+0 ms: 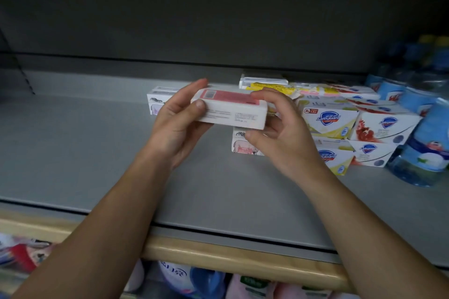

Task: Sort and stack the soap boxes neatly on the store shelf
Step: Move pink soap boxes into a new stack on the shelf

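Observation:
Both hands hold one white soap box (233,111) with a pink top panel above the grey shelf (73,148). My left hand (177,124) grips its left end, thumb on the front face. My right hand (279,128) grips its right end. Behind the left hand a white box (156,102) stands on the shelf. A similar white and pink box (239,143) stands under the held one, partly hidden. To the right sit stacked Safeguard boxes, yellow-trimmed (328,119) and red-trimmed (384,126), with more boxes (264,82) behind them.
Blue-labelled bottles (427,133) crowd the shelf's right end. A wooden front rail (218,255) edges the shelf, with packaged goods (194,281) on the level below. The dark shelf back wall (218,19) rises behind. The shelf's left half is bare grey surface.

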The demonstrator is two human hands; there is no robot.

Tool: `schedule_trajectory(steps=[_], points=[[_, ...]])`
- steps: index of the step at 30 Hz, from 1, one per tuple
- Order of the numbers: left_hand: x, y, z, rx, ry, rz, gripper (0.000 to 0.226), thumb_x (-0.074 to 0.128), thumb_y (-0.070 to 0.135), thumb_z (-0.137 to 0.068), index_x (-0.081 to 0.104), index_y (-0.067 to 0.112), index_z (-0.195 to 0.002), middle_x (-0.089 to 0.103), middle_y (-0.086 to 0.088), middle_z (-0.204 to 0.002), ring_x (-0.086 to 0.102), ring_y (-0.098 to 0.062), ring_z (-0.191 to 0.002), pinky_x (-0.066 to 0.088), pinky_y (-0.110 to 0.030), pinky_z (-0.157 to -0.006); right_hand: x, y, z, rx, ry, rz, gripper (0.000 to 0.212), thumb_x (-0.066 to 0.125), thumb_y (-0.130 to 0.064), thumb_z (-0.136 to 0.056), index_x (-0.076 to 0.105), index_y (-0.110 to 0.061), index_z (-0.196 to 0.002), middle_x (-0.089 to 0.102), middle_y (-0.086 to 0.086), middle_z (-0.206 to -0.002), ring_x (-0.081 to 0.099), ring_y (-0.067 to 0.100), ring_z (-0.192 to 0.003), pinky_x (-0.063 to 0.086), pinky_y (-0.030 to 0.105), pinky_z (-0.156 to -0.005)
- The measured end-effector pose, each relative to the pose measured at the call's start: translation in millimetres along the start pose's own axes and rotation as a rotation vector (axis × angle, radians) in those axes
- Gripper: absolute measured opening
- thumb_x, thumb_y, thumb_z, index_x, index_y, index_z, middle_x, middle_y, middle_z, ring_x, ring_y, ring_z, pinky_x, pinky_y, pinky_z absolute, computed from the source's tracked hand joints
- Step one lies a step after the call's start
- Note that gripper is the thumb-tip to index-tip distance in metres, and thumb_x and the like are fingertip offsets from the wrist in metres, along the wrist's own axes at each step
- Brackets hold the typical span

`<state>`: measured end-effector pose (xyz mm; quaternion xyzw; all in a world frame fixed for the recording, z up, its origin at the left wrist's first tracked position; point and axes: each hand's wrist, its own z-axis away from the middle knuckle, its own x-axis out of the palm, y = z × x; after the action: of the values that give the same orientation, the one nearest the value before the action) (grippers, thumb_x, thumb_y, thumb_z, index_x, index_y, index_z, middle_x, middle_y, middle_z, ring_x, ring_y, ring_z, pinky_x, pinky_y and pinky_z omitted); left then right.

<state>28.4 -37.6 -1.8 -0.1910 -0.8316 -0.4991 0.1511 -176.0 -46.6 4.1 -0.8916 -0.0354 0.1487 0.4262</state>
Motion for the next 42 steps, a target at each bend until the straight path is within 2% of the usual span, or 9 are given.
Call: schedule_trajectory(steps=[6, 11, 13, 17, 22, 26, 30, 35, 42], points=[[5.2, 0.3, 10.0, -0.101, 0.256, -0.294, 0.026, 0.059, 0.036, -0.093, 0.073, 0.013, -0.094, 0.074, -0.012, -0.093, 0.072, -0.029, -0.087, 0.059, -0.034, -0.070, 4.5, 0.0, 2.9, -0.201, 0.142, 0.517, 0.048, 0.079, -0.029, -0.074, 0.065, -0.022, -0.119, 0.060, -0.006, -0.112, 0.052, 0.014, -0.102, 0.044, 0.029, -0.086], [-7.5, 23.0, 35.2, -0.265, 0.349, -0.546, 0.039, 0.054, 0.041, -0.097, 0.072, 0.007, -0.091, 0.075, -0.015, -0.087, 0.074, -0.028, -0.079, 0.060, -0.034, -0.063, 28.9, 3.2, 13.6, -0.187, -0.110, 0.549, 0.051, 0.075, -0.024, -0.080, 0.059, -0.027, -0.129, 0.060, -0.006, -0.112, 0.054, 0.007, -0.097, 0.040, 0.016, -0.083], [-16.8, 37.4, 46.9, -0.335, 0.342, -0.576, 0.040, 0.052, 0.043, -0.098, 0.071, 0.007, -0.097, 0.076, -0.014, -0.090, 0.074, -0.029, -0.084, 0.061, -0.036, -0.068, 39.0, 4.0, 17.4, -0.173, -0.159, 0.545, 0.050, 0.071, -0.024, -0.084, 0.058, -0.029, -0.132, 0.058, -0.007, -0.107, 0.053, 0.005, -0.091, 0.037, 0.008, -0.079], [-42.2, 56.6, 69.0, -0.367, 0.342, -0.778, 0.038, 0.048, 0.043, -0.099, 0.071, 0.013, -0.100, 0.075, -0.013, -0.096, 0.071, -0.033, -0.093, 0.058, -0.045, -0.087, 51.5, 4.9, 20.0, -0.120, -0.199, 0.572, 0.047, 0.067, -0.023, -0.088, 0.058, -0.029, -0.134, 0.062, -0.002, -0.113, 0.056, 0.010, -0.094, 0.039, 0.021, -0.084], [-86.8, 75.0, 89.0, -0.222, 0.289, -1.524, 0.023, 0.058, 0.039, -0.094, 0.071, 0.024, -0.106, 0.071, 0.003, -0.107, 0.064, -0.020, -0.103, 0.042, -0.023, -0.083, 66.0, 9.0, 16.8, -0.124, -0.252, 0.703, 0.041, 0.064, -0.022, -0.092, 0.060, -0.022, -0.132, 0.059, -0.002, -0.125, 0.054, 0.016, -0.112, 0.032, 0.018, -0.091], [-120.8, 85.8, 96.1, -0.329, 0.111, -1.833, 0.047, 0.053, 0.049, -0.093, 0.059, 0.020, -0.131, 0.062, -0.006, -0.130, 0.056, -0.029, -0.120, 0.043, -0.035, -0.101, 89.7, 9.5, 9.6, -0.242, -0.285, 0.917, 0.049, 0.067, -0.028, -0.088, 0.056, -0.018, -0.135, 0.055, -0.002, -0.131, 0.048, 0.023, -0.118, 0.040, 0.034, -0.098], [-144.1, 89.6, 98.1, -0.344, 0.062, -1.897, 0.057, 0.046, 0.059, -0.093, 0.049, 0.028, -0.140, 0.054, 0.002, -0.141, 0.049, -0.023, -0.130, 0.038, -0.037, -0.108, 119.7, 19.5, -8.7, -0.236, -0.222, 0.966, 0.050, 0.067, -0.026, -0.087, 0.057, -0.017, -0.135, 0.058, 0.004, -0.127, 0.050, 0.029, -0.114, 0.039, 0.035, -0.098], [-152.6, 79.1, 98.4, -0.327, 0.071, -1.955, 0.066, 0.029, 0.074, -0.084, 0.054, 0.037, -0.132, 0.055, 0.011, -0.137, 0.048, -0.021, -0.127, 0.038, -0.039, -0.106, 149.0, 39.9, -43.5, -0.221, -0.131, 1.089, 0.049, 0.065, -0.032, -0.087, 0.059, -0.022, -0.134, 0.055, 0.004, -0.126, 0.045, 0.030, -0.115, 0.036, 0.037, -0.096], [-159.7, 74.8, 96.9, -0.314, 0.064, -1.987, 0.068, 0.024, 0.076, -0.083, 0.052, 0.036, -0.130, 0.055, 0.010, -0.134, 0.047, -0.022, -0.128, 0.038, -0.040, -0.105, 183.4, 66.9, -96.0, -0.176, -0.176, 1.145, 0.050, 0.062, -0.035, -0.090, 0.053, -0.027, -0.139, 0.051, 0.003, -0.122, 0.040, 0.031, -0.112, 0.037, 0.037, -0.092]])
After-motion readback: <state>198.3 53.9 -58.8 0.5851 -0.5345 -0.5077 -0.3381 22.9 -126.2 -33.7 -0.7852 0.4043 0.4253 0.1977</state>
